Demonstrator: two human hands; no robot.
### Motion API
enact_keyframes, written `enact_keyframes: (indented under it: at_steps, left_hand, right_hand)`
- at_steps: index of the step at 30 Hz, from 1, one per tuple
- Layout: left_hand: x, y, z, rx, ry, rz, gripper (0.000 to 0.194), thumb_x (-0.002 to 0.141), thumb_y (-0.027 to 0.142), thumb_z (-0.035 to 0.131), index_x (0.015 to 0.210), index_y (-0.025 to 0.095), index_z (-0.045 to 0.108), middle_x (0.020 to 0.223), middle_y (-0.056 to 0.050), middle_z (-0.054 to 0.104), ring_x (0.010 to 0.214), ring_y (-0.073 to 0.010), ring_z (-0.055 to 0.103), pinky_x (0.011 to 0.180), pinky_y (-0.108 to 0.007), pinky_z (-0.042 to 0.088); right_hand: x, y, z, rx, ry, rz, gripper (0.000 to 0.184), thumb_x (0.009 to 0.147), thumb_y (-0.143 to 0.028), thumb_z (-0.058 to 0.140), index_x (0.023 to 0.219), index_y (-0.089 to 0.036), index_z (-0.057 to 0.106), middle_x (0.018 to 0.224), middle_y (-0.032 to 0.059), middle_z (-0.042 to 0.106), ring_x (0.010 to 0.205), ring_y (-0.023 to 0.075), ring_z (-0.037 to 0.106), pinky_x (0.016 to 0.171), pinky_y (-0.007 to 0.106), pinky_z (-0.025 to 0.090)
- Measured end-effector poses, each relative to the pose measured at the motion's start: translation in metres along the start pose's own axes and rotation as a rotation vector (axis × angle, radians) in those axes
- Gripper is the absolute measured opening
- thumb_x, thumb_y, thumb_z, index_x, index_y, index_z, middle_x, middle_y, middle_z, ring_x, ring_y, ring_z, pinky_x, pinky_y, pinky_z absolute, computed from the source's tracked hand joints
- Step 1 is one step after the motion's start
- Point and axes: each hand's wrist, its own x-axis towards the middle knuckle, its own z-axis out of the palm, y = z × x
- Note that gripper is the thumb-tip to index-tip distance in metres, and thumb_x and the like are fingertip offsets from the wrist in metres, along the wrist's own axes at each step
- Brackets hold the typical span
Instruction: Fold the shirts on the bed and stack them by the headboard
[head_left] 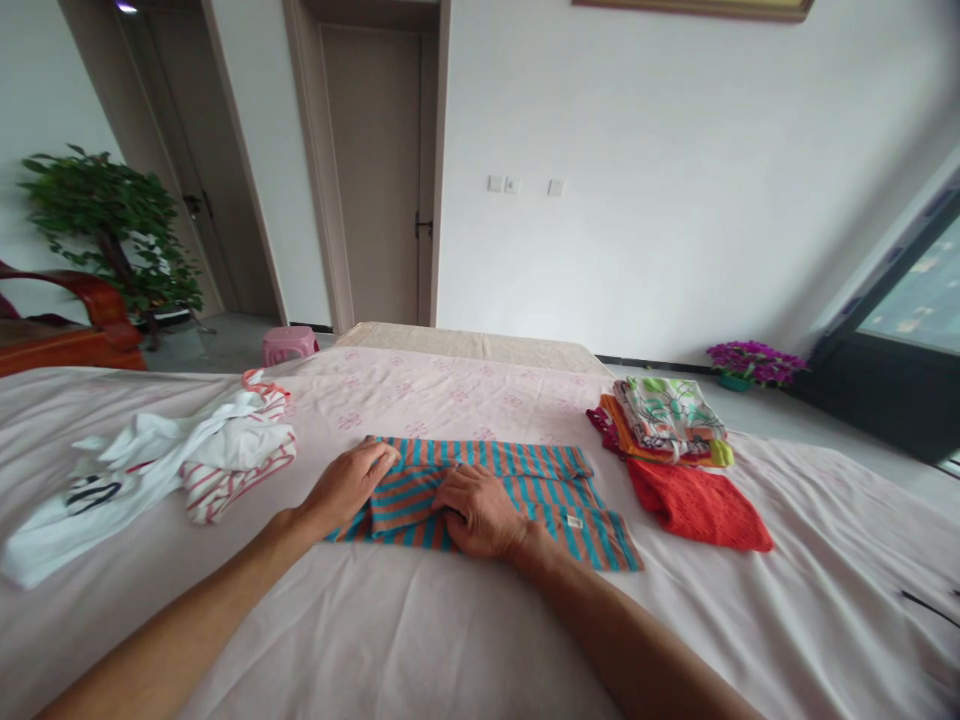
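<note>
A teal and orange-brown striped garment (540, 490) lies partly folded on the cloth-covered surface in front of me. One section is turned over its left part, and a small pale label shows near its lower right. My left hand (352, 490) is closed at the garment's upper left edge, its fingers bent down on the fabric. Near the garment's middle, my right hand (480, 512) has its fingers curled into the striped cloth, close to the folded section's edge. The fingertips of both hands are partly hidden.
White and red-striped clothes (240, 440) lie loosely at left. At right a stack of folded clothes (667, 420) stands beside a red knitted garment (697, 505). The pale pink sheet (442, 640) is wrinkled. Beyond are a pink stool (290, 343) and purple flowers (754, 362).
</note>
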Motion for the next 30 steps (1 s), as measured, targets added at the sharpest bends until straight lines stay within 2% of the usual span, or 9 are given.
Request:
enact_keyframes:
  at_steps: [6, 9, 11, 14, 17, 20, 24, 27, 30]
  left_hand:
    - [0.007, -0.012, 0.048, 0.176, -0.013, 0.143, 0.049, 0.094, 0.05, 0.043, 0.132, 0.023, 0.057, 0.136, -0.012, 0.059, 0.132, -0.0276, 0.048, 0.113, -0.049, 0.03]
    - [0.005, -0.025, 0.057, 0.272, -0.045, 0.127, 0.059, 0.092, 0.055, 0.044, 0.138, 0.02, 0.052, 0.143, -0.016, 0.053, 0.137, -0.0315, 0.042, 0.115, -0.054, 0.025]
    - [0.004, -0.025, 0.057, 0.306, -0.038, 0.096, 0.058, 0.092, 0.054, 0.044, 0.137, 0.018, 0.054, 0.143, -0.017, 0.053, 0.137, -0.0328, 0.042, 0.115, -0.054, 0.026]
    - [-0.001, -0.01, 0.052, 0.332, 0.022, 0.092, 0.049, 0.094, 0.049, 0.043, 0.128, 0.019, 0.062, 0.138, -0.015, 0.057, 0.136, -0.0329, 0.043, 0.116, -0.055, 0.024]
    - [-0.009, 0.017, 0.052, 0.275, -0.001, 0.19, 0.047, 0.093, 0.05, 0.047, 0.13, 0.024, 0.06, 0.142, -0.01, 0.055, 0.137, -0.0297, 0.042, 0.115, -0.051, 0.029]
    - [-0.013, 0.042, 0.056, 0.186, -0.056, 0.249, 0.05, 0.09, 0.048, 0.054, 0.135, 0.027, 0.054, 0.144, -0.007, 0.053, 0.135, -0.0271, 0.045, 0.112, -0.045, 0.036]
    - [-0.001, 0.067, 0.065, 0.152, 0.004, 0.16, 0.042, 0.09, 0.04, 0.055, 0.13, 0.026, 0.056, 0.125, -0.008, 0.063, 0.115, -0.0252, 0.059, 0.099, -0.04, 0.045]
    - [0.017, 0.075, 0.071, 0.211, 0.075, 0.059, 0.041, 0.088, 0.032, 0.057, 0.128, 0.022, 0.056, 0.114, -0.011, 0.063, 0.106, -0.0275, 0.06, 0.089, -0.041, 0.047]
    - [0.031, 0.074, 0.076, 0.225, 0.053, 0.002, 0.026, 0.088, 0.021, 0.051, 0.111, 0.021, 0.064, 0.103, -0.01, 0.065, 0.098, -0.0258, 0.061, 0.082, -0.038, 0.047]
  right_hand:
    - [-0.005, -0.009, -0.012, -0.016, -0.128, -0.026, 0.023, 0.084, -0.019, 0.051, 0.097, -0.024, 0.069, 0.099, 0.0031, 0.068, 0.097, 0.0179, 0.057, 0.094, 0.028, 0.043]
    - [-0.018, 0.001, -0.031, 0.016, -0.134, 0.033, 0.024, 0.091, -0.023, 0.049, 0.105, -0.025, 0.068, 0.102, 0.002, 0.069, 0.096, 0.0162, 0.06, 0.09, 0.026, 0.044]
    - [-0.032, 0.015, -0.048, -0.019, -0.066, 0.163, 0.025, 0.09, -0.02, 0.049, 0.107, -0.024, 0.068, 0.106, 0.0026, 0.068, 0.098, 0.0165, 0.061, 0.087, 0.026, 0.044]
    - [-0.06, 0.044, -0.073, -0.187, 0.017, 0.425, 0.036, 0.081, -0.01, 0.052, 0.11, -0.023, 0.068, 0.108, 0.0048, 0.068, 0.102, 0.0194, 0.059, 0.09, 0.029, 0.042]
    - [-0.086, 0.071, -0.09, -0.372, -0.036, 0.559, 0.049, 0.075, -0.004, 0.052, 0.118, -0.023, 0.066, 0.113, 0.0074, 0.066, 0.107, 0.0225, 0.054, 0.092, 0.032, 0.039]
    - [-0.101, 0.088, -0.094, -0.489, -0.126, 0.599, 0.044, 0.08, -0.006, 0.051, 0.118, -0.022, 0.066, 0.113, 0.0098, 0.064, 0.109, 0.0247, 0.052, 0.09, 0.034, 0.037]
    - [-0.105, 0.097, -0.09, -0.515, -0.182, 0.64, 0.031, 0.088, -0.011, 0.049, 0.109, -0.021, 0.069, 0.104, 0.0102, 0.065, 0.103, 0.0239, 0.054, 0.088, 0.034, 0.035]
    - [-0.105, 0.098, -0.088, -0.499, -0.151, 0.637, 0.03, 0.089, -0.012, 0.047, 0.108, -0.022, 0.068, 0.105, 0.0085, 0.065, 0.102, 0.0219, 0.055, 0.089, 0.031, 0.035]
    - [-0.107, 0.098, -0.089, -0.476, -0.141, 0.636, 0.031, 0.088, -0.011, 0.048, 0.108, -0.022, 0.069, 0.105, 0.0075, 0.066, 0.104, 0.0204, 0.056, 0.091, 0.03, 0.035]
